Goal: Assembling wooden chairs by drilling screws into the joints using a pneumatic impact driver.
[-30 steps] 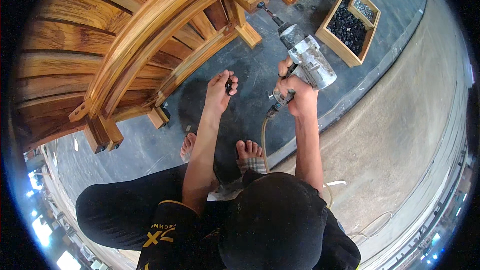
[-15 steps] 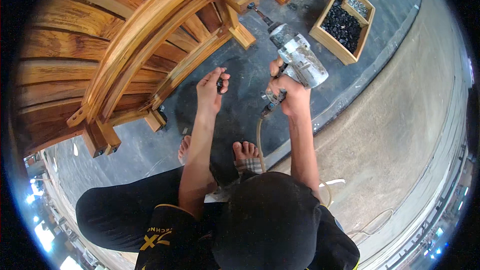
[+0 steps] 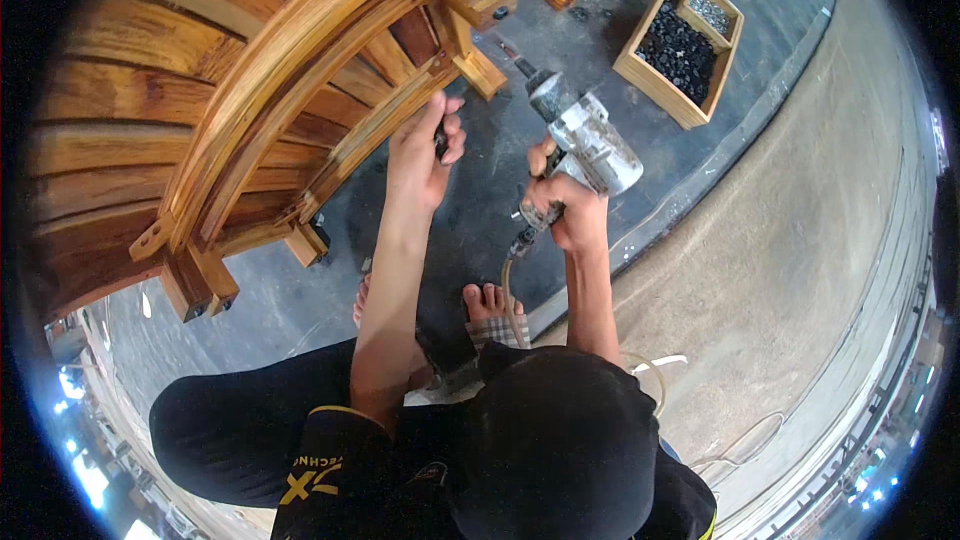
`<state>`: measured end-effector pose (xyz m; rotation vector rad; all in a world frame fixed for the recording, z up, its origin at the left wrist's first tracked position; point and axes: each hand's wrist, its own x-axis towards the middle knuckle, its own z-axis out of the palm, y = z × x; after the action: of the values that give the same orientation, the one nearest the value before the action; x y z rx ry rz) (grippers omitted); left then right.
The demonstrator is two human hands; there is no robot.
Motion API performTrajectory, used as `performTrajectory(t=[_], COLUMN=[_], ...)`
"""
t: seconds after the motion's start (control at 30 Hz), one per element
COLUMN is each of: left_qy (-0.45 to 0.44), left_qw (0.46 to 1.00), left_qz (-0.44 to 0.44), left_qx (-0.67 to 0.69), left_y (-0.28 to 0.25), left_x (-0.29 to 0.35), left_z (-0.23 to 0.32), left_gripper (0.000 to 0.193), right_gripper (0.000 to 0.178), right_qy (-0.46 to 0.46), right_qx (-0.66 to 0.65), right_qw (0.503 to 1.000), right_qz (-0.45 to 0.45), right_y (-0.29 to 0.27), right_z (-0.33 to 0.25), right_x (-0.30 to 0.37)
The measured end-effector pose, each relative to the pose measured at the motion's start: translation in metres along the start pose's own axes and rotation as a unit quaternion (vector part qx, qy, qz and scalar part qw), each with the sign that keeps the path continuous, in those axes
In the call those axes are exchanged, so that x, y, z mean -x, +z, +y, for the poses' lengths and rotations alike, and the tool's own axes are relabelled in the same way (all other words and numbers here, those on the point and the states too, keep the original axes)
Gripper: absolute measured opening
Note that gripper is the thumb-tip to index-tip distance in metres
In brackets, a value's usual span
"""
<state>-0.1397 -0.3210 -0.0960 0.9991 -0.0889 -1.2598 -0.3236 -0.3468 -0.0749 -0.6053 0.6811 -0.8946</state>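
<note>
Apparently, black pads [image 3: 501,13] sit on some leg ends [image 3: 302,245] of the wooden furniture [image 3: 150,38], ahead-left; others unconfirmed. Left hand [image 3: 414,162] clasps a small black part [image 3: 441,141]; right hand [image 3: 573,207] grips the driver [image 3: 600,148], clear of the wood.

- Dark piece [image 3: 441,143] in the left hand [image 3: 420,150]: mostly covered, its kind unclear.
- Power tool [image 3: 598,147]: handle largely hidden by the right hand [image 3: 572,208]; bit [image 3: 521,63], toward 11 o'clock, blurred at its tip.
- Wooden furniture [image 3: 240,95], 10 o'clock: cut off by the upper edge.
- Silver pieces [image 3: 710,12] in the box [image 3: 660,93], between 1 and 2 o'clock: too small to identify.
- Left foot [image 3: 361,297], 8 o'clock: mostly behind the left forearm [image 3: 392,285].
</note>
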Motion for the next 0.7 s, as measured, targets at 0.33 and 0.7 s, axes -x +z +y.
performTrajectory(t=[0.33, 0.7], left_qy=[0.040, -0.004], left_qw=[0.993, 0.990], left_qz=[-0.019, -0.089], left_qx=[-0.108, -0.107], left_y=[0.031, 0.042], left_x=[-0.007, 0.006], left_z=[0.029, 0.027], left_gripper=[0.029, 0.031], right_gripper=[0.031, 0.031], right_qy=[0.032, 0.020], right_qx=[0.093, 0.080], right_qw=[0.995, 0.996], right_qz=[-0.012, 0.032], right_y=[0.002, -0.002], right_z=[0.028, 0.026], right_x=[0.026, 0.029])
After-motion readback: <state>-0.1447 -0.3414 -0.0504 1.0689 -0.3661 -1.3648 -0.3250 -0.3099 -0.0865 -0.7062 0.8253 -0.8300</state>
